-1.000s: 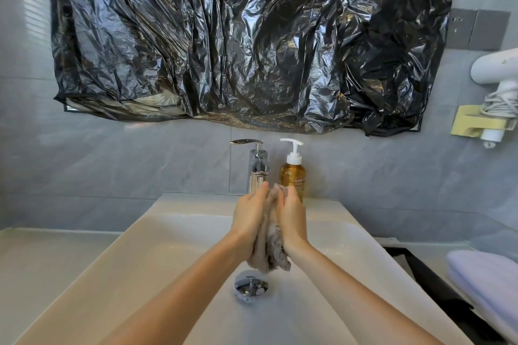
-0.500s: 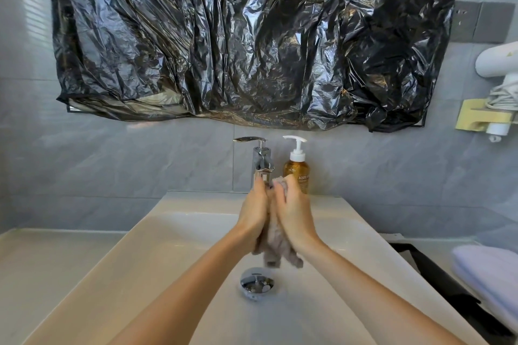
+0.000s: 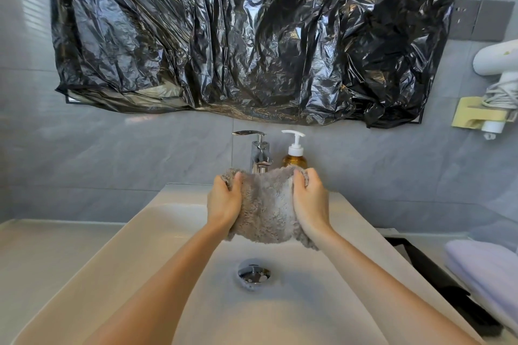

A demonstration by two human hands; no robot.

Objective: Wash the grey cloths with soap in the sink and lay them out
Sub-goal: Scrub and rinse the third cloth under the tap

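Note:
A fluffy grey cloth [image 3: 266, 207] is stretched open above the white sink [image 3: 157, 232], just in front of the chrome tap [image 3: 259, 154]. My left hand [image 3: 224, 199] grips the cloth's left edge near its top corner. My right hand [image 3: 309, 199] grips the right edge the same way. The cloth hangs between them, its lower edge above the chrome drain [image 3: 253, 274]. An amber soap bottle [image 3: 294, 155] with a white pump stands behind the cloth, to the right of the tap.
Crumpled black plastic sheeting [image 3: 252, 36] covers the mirror on the wall. A white hair dryer [image 3: 496, 61] hangs in a yellow holder at the right. A pale purple folded towel [image 3: 485, 266] lies on a dark tray right of the sink. Pale counter [image 3: 42, 255] extends left.
My hands were pressed together with the cloth bunched between them. They have moved apart and spread the cloth open in front of the tap.

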